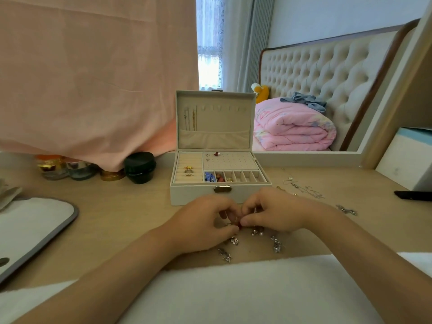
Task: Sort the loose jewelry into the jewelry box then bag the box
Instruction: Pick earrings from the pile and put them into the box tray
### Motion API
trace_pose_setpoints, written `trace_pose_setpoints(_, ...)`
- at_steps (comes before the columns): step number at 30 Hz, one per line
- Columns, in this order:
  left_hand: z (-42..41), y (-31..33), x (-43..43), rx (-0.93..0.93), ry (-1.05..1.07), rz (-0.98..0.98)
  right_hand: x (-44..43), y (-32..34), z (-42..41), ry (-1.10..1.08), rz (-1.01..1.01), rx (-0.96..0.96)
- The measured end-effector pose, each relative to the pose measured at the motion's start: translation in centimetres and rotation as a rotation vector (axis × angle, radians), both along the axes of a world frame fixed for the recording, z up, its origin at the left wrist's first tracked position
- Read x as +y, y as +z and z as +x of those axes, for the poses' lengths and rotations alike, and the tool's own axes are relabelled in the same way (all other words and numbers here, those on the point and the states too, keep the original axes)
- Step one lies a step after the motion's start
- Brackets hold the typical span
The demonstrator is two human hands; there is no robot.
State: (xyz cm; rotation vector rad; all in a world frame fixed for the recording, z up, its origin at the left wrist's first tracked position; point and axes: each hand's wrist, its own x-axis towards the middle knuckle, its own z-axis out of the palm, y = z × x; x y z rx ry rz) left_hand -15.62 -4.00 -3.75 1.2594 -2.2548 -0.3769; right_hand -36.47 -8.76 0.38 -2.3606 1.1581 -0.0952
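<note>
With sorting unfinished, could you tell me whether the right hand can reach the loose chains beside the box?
Probably yes: the chains lie just beside the right hand, nothing between, though it pinches a small piece.

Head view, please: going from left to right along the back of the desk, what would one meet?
orange-topped jar → glass jar → gold-lidded tin → black jar → open jewelry box → loose chains → flat black object
</note>
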Motion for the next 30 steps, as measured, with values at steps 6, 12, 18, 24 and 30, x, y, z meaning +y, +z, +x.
trace_pose_setpoints(6,0.5,0.0,-0.2,0.076,0.098,-0.043,0.5,-0.1,0.5,-0.124,0.127,-0.218)
trace_pose_setpoints(12,0.4,0.1,0.0,0.234,0.115,-0.091,1.1,0.3,0.9,-0.146,0.271,-0.445)
trace_pose_setpoints(18,0.4,0.3,0.0,0.35,0.171,-0.042,0.6,-0.7,1.6,-0.226,0.16,-0.548)
trace_pose_setpoints(24,0.0,0.9,0.0,0.552,0.281,-0.013,0.5,-1.3,2.8,-0.233,0.066,-0.824)
trace_pose_setpoints(30,-0.2,1.3,0.0,0.749,0.32,0.04,1.0,-1.3,3.3,-0.267,0.012,-0.85)
